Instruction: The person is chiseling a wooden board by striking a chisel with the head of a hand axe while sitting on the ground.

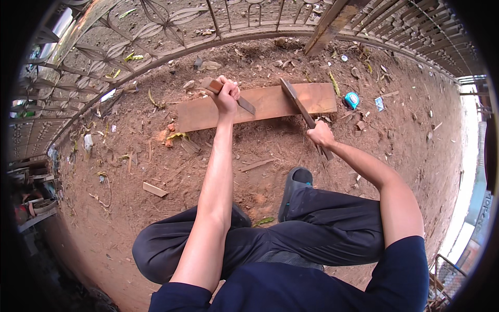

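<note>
A flat brown wooden board (270, 104) lies on the dirt in front of me. My left hand (227, 92) is closed around the handle of a chisel (246, 106), whose wooden grip sticks out above the fist. The chisel is tilted, and its flat metal blade reaches down to the board's middle. In my right hand (320, 134) is a long dark wooden bar (299, 102), gripped near its lower end. Its far end extends over the right part of the board; whether it touches the wood I cannot tell.
A teal tape measure (352, 100) sits on the ground right of the board. Behind runs an ornate metal fence (156, 31) with a post (332, 26). A small wood offcut (155, 189) and leaves are scattered about. My sandalled foot (296, 184) is close to the board's near side.
</note>
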### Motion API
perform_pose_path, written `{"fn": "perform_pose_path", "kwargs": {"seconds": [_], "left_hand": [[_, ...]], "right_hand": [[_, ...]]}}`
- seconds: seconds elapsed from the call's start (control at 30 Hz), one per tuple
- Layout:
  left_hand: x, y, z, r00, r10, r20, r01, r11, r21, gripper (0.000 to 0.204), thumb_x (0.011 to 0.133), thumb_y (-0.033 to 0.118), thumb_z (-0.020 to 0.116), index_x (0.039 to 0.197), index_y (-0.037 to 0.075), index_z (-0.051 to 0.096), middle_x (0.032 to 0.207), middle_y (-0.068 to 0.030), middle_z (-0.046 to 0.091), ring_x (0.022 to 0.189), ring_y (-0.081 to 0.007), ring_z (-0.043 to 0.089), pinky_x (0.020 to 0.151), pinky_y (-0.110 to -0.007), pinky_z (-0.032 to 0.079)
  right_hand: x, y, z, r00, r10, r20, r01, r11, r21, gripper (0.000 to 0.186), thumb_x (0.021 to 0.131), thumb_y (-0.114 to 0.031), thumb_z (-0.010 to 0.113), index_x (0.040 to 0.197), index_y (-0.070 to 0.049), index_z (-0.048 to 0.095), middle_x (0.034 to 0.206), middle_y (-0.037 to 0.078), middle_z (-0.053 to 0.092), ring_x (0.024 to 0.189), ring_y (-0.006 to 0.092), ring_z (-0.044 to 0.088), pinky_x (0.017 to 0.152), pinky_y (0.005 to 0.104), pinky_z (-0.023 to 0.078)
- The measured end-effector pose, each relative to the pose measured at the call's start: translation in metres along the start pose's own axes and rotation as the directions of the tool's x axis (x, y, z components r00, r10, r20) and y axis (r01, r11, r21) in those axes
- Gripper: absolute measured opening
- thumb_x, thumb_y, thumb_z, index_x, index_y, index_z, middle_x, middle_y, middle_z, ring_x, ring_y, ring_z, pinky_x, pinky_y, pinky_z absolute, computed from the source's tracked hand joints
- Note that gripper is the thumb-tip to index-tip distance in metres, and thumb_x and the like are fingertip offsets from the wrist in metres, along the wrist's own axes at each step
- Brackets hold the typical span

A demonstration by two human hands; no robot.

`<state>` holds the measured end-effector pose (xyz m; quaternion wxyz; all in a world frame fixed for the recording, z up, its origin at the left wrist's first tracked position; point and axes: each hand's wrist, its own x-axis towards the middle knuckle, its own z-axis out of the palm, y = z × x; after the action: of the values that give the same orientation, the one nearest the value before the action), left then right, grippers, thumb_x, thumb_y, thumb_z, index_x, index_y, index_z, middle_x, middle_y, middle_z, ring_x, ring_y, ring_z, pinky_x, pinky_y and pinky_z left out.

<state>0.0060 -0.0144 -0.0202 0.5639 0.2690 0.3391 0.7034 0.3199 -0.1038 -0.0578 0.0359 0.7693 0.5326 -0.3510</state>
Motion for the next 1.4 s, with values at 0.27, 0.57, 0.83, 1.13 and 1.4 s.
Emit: {"fn": "perform_pose_path", "kwargs": {"seconds": [0.27,0.57,0.83,1.13,1.4], "left_hand": [[0.000,0.000,0.001,1.000,0.022,0.005,-0.022,1.000,-0.009,0.023,0.078,-0.005,0.047,0.065,0.008,0.034,0.052,0.0006,0.034,0.040,-0.0079,0.032,0.038,-0.024,0.023],[0.001,-0.002,-0.001,1.000,0.012,0.012,-0.012,1.000,-0.020,0.022,0.078,-0.004,0.047,0.066,0.008,0.034,0.053,0.0001,0.035,0.040,-0.0078,0.033,0.038,-0.024,0.024],[0.001,-0.001,0.001,1.000,0.013,0.016,-0.013,1.000,-0.001,0.022,0.078,-0.004,0.046,0.065,0.008,0.033,0.053,-0.0002,0.035,0.040,-0.0078,0.032,0.038,-0.024,0.024],[0.001,-0.002,0.001,1.000,0.012,0.016,-0.012,1.000,0.003,0.022,0.078,-0.004,0.046,0.065,0.008,0.034,0.052,-0.0003,0.036,0.040,-0.0081,0.033,0.038,-0.024,0.024],[0.001,-0.001,0.001,1.000,-0.008,0.013,0.008,1.000,0.006,0.021,0.078,-0.004,0.047,0.066,0.008,0.035,0.053,-0.0004,0.036,0.040,-0.0083,0.033,0.039,-0.024,0.024]], "right_hand": [[0.001,0.000,-0.002,0.999,0.019,0.039,-0.020,1.000,0.007,0.045,0.068,-0.021,0.061,0.106,0.002,0.069,0.102,0.027,0.069,0.101,0.0396,0.066,0.091,0.0450,0.052],[-0.004,-0.004,-0.004,1.000,0.009,0.010,-0.009,1.000,0.006,0.045,0.068,-0.021,0.060,0.106,0.002,0.069,0.101,0.027,0.069,0.101,0.0395,0.067,0.091,0.0451,0.052],[-0.003,-0.005,-0.005,0.999,-0.001,0.045,0.001,1.000,0.012,0.045,0.068,-0.021,0.060,0.105,0.004,0.069,0.101,0.028,0.068,0.101,0.0402,0.066,0.092,0.0451,0.051],[0.005,0.005,0.004,1.000,-0.008,0.006,0.008,1.000,0.002,0.042,0.067,-0.020,0.059,0.101,0.003,0.070,0.093,0.026,0.069,0.094,0.0387,0.068,0.087,0.0445,0.052],[0.002,0.000,-0.001,0.999,0.015,0.043,-0.016,1.000,0.009,0.045,0.067,-0.021,0.060,0.104,0.003,0.069,0.102,0.027,0.069,0.101,0.0391,0.067,0.090,0.0449,0.052]]}}
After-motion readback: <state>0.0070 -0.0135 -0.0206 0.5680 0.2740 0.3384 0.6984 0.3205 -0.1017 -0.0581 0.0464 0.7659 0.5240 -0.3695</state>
